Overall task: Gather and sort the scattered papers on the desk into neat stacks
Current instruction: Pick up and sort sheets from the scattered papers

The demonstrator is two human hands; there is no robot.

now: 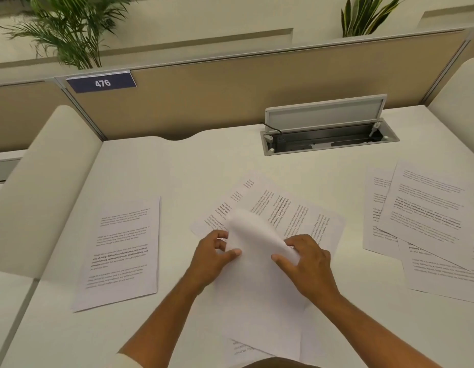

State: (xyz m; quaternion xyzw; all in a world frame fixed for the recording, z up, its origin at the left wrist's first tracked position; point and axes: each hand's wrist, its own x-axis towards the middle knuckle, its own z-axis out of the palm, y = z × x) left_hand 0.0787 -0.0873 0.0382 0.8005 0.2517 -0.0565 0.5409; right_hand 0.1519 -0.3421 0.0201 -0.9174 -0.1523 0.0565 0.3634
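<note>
A curled white sheet (254,264) with its blank side up is held between both hands in the middle of the desk. My left hand (213,257) pinches its left edge; my right hand (306,257) grips its bent-over top right part. Under and behind it lie several overlapping printed sheets (291,211), askew. A neat stack of printed paper (121,251) lies flat on the left. More printed sheets (427,216) are fanned out loosely on the right. Another printed sheet's corner (240,347) peeks out near the front edge.
The white desk (193,160) has an open cable box (328,139) with a raised lid at the back right. A beige partition (230,94) with a "476" tag closes the back, with curved side dividers (42,187) left and right. Plants stand behind.
</note>
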